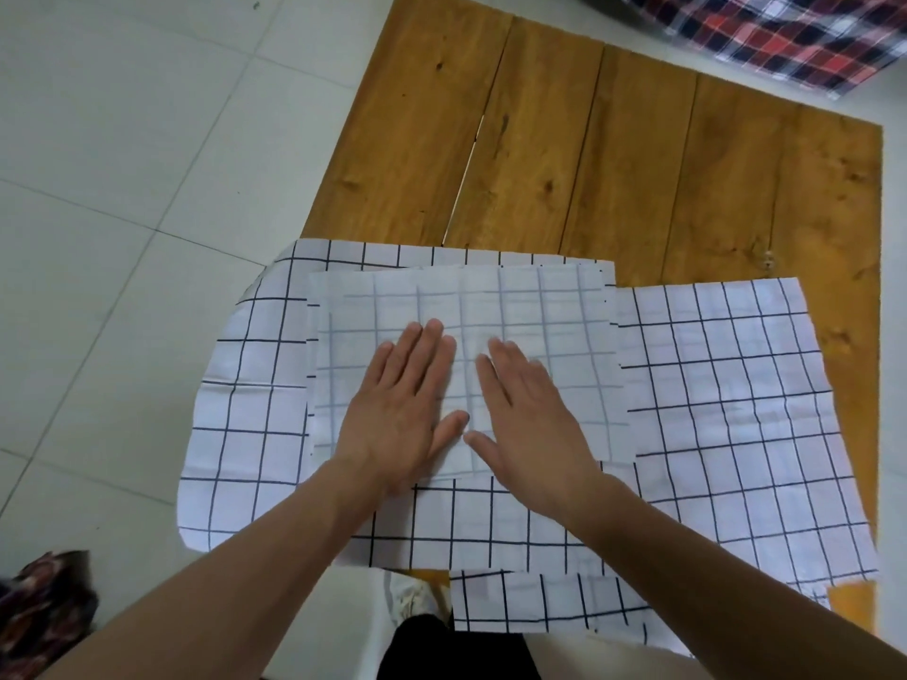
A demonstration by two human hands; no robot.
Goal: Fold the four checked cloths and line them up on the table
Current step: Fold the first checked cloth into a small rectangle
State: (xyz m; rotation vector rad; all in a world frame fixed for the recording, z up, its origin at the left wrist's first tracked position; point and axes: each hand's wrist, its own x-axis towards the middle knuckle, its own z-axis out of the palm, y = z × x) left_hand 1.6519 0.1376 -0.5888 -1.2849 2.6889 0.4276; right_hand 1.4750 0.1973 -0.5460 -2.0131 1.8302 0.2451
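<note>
L hand [397, 409] & R hand [527, 419] both lie flat, fingers straight, palms pressing down side by side on a folded checked cloth [540, 326], thumbs nearly touching, gripping nothing. That folded piece sits on top of spread checked cloths [726, 385] covering the near part of the wooden table [613, 154]; one hangs off the table's left edge w/ a rounded drape. Red plaid fabric [795, 36] at far right corner, on tiled floor [122, 164].
</note>
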